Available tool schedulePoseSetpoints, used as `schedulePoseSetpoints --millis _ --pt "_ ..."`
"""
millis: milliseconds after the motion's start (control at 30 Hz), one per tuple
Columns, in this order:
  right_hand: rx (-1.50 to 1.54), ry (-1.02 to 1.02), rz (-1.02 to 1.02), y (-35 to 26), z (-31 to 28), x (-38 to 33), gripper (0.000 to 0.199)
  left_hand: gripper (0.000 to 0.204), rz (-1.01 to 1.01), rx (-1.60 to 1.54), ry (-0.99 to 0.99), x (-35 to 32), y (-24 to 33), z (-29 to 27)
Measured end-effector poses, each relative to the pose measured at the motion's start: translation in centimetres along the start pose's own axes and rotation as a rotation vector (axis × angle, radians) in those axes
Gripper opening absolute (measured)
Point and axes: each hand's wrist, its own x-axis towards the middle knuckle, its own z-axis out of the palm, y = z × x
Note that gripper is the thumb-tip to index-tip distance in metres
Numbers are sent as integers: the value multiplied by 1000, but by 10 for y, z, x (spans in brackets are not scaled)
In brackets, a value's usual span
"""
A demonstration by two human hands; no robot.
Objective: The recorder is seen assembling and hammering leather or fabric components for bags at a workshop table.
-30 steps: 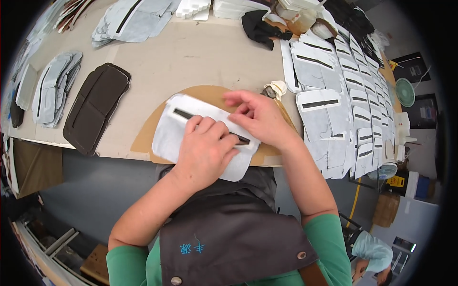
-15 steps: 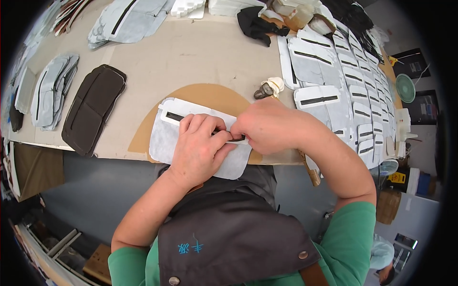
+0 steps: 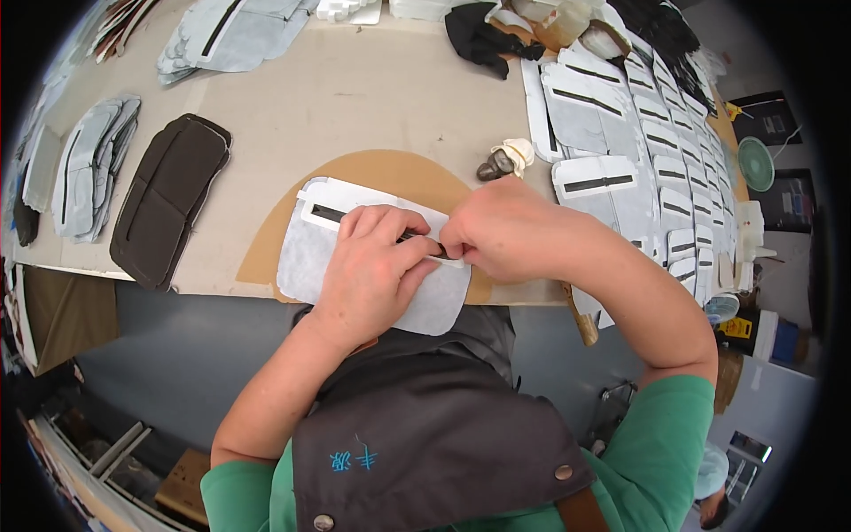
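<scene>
A white-backed panel (image 3: 306, 257) with rounded corners and a long dark slot (image 3: 328, 214) framed in white lies in front of me, its near edge overhanging the table edge. Across its middle rests my left hand (image 3: 377, 266), fingers bent, thumb and forefinger closed on the material beside the slot. My right hand (image 3: 501, 230) is closed in a pinch at the right end of the slot, where a dark edge and a white strip show between the two hands. The fingertips partly hide what is pinched. Under the panel is a tan rounded board (image 3: 390, 164).
A dark brown panel (image 3: 173, 199) lies to the left, beside a stack of grey-white pieces (image 3: 93, 168). Rows of slotted white panels (image 3: 598, 182) cover the right side. Beyond my right hand sits a cloth-wrapped item (image 3: 510, 160); a wooden handle (image 3: 581, 315) juts past the table edge.
My right hand and forearm have shifted slightly to the right, and the white strip beside the slot's right end shows more. My left hand stays nearly in place.
</scene>
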Motion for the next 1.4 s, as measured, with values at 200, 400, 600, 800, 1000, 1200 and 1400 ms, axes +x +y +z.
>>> schedulePoseSetpoints --millis 200,400,600,800,1000,1200,1400 --pt "187 343 -143 23 41 -24 11 21 -53 -34 -42 0 1 -3" --pt "70 585 -136 23 74 -47 25 17 -30 -23 -27 1 -1 -1" --pt "386 647 -49 18 84 -58 39 12 -60 -72 25 1 0 0" --pt "315 717 -45 -23 45 -8 49 10 -280 -217 -1 19 18 -10" --pt "166 477 46 10 26 -11 24 44 -205 74 -74 -14 -5 -61" --pt "147 575 -63 -39 39 30 22 44 -221 8 -54 -36 -33 -70" --pt "277 706 -73 -41 64 42 16 39 -208 50 -97 -26 -30 -73"
